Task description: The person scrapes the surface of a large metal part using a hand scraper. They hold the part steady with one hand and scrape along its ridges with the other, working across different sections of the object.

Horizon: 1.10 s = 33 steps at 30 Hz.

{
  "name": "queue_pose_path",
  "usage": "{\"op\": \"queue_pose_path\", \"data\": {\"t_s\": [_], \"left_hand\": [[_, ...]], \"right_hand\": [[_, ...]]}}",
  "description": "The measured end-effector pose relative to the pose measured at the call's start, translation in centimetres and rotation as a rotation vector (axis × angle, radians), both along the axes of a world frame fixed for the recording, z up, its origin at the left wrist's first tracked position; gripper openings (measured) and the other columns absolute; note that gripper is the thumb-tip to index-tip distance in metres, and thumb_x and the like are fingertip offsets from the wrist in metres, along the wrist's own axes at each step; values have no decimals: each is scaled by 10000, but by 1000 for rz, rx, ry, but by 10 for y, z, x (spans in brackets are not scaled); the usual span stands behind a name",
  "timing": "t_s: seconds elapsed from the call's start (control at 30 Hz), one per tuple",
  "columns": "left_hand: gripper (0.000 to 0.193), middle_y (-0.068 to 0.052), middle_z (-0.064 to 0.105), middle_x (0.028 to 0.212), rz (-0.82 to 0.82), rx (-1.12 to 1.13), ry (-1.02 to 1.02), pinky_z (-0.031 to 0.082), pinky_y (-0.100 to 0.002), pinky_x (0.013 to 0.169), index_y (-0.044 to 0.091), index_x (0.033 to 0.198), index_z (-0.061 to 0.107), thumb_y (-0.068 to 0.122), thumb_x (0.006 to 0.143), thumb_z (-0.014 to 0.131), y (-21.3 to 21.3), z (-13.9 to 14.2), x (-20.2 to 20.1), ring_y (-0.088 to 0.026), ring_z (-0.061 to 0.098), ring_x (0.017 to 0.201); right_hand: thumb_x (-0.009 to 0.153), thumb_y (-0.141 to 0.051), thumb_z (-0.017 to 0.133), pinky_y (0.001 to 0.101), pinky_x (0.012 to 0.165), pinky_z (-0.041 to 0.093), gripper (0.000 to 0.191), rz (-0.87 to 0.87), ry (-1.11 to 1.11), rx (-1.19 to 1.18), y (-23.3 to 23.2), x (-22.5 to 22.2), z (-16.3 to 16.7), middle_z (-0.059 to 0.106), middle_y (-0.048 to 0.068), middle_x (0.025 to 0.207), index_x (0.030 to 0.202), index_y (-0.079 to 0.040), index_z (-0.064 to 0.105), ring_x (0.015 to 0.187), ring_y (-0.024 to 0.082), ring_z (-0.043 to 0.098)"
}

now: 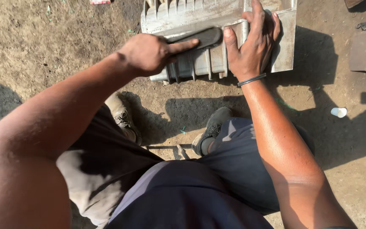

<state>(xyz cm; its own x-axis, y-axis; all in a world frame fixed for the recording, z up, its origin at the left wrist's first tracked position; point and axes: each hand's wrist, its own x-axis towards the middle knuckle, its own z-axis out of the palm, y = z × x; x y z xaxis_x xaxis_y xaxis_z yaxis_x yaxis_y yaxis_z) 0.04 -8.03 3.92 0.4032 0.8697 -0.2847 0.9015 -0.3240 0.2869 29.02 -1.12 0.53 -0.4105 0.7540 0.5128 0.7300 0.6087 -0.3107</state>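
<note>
Pale grey ribbed metal casting [217,25], dark grey file [200,38], black wristband [251,79] — brown dirt ground [43,46]

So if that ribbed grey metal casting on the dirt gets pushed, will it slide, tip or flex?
The casting looks rigid: thick cast ribs, so flexing seems unlikely. It is probably heavy for its size and lies flat on the dirt ground, so it should drag rather than roll. The right hand braces it while the left hand presses a dark file.

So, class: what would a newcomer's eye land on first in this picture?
First, the ribbed grey metal casting lying on the dirt ground at top centre. The left hand presses a dark flat file across it, while the right hand lies spread on its top. Below, two worn shoes stand in shadow.
</note>
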Motion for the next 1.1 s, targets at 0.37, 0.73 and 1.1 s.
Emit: {"op": "queue_pose_path", "data": {"t_s": [0.37, 0.73, 1.1], "left_hand": [[573, -9, 547, 707, 63, -173, 2, 478, -334, 471, 504, 1601, 223, 519, 1044, 357, -29, 17, -31, -127, 493, 441], [560, -77, 623, 708, -53, 99, -171, 474, -339, 453, 424, 1612, 317, 465, 1064, 423, 9, 4, 14, -121, 456, 439], [506, -63, 616, 606, -164, 178, -70, 474, -347, 456, 350, 1663, 310, 369, 1171, 425, 10, -19, 2, -148, 488, 439]], "right_hand": [[1132, -657, 385, 512, 1299, 168, 729, 2, 49, -57, -2, -1, 4, 723, 79, 1223, 1605, -105, 315, 1302, 248, 638], [1155, -637, 463, 496, 1266, 213, 717, 16, 27, -37, -1, 2, 4, 752, 97, 1246, 1613, -104, 323, 1296, 259, 660], [1142, -649, 467, 466, 1144, 485, 752, 54, 146, -101, 2, 0, -3, 696, 197, 1300, 1566, -52, 297, 1303, 320, 660]]}}
